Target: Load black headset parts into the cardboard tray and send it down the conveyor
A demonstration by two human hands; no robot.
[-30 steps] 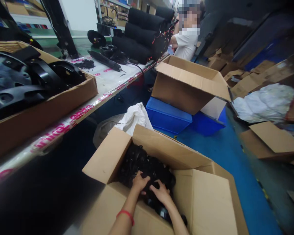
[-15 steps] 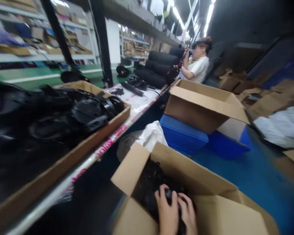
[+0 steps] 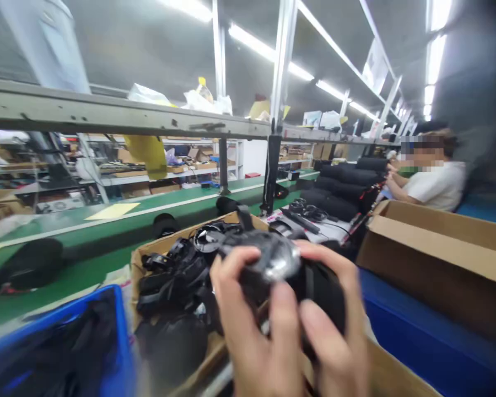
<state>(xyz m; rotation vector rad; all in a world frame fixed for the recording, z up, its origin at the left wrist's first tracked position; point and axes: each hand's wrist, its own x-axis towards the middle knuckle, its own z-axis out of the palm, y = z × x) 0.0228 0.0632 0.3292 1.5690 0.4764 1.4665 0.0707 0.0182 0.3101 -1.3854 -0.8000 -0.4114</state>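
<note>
Both hands are raised close to the camera at about 6 o'clock in the head view, held together and clamped on one black, rounded plastic part with a glossy, shiny top (image 3: pixel 279 264). Left hand (image 3: pixel 256 331) wraps the part from the 7 o'clock side, fingers curled over its near face; right hand (image 3: pixel 334 325) closes on it from the 4 o'clock side, fingers over the top edge. Motion blur hides the finer shape of the part. Just behind it, toward 10 o'clock, lies a shallow brown cardboard tray (image 3: pixel 143 255) heaped with similar black parts and looped cables. At 8 o'clock sits a blue plastic bin (image 3: pixel 119 331) with dark contents. Beyond the tray a green conveyor belt (image 3: pixel 119 223) runs from 9 toward 1 o'clock. At 3 o'clock stands an open brown cardboard box (image 3: pixel 434 259). Behind that box, at 2 o'clock, a seated person in a white shirt (image 3: pixel 436 184) works beside stacked black padded rolls (image 3: pixel 343 184).
</note>
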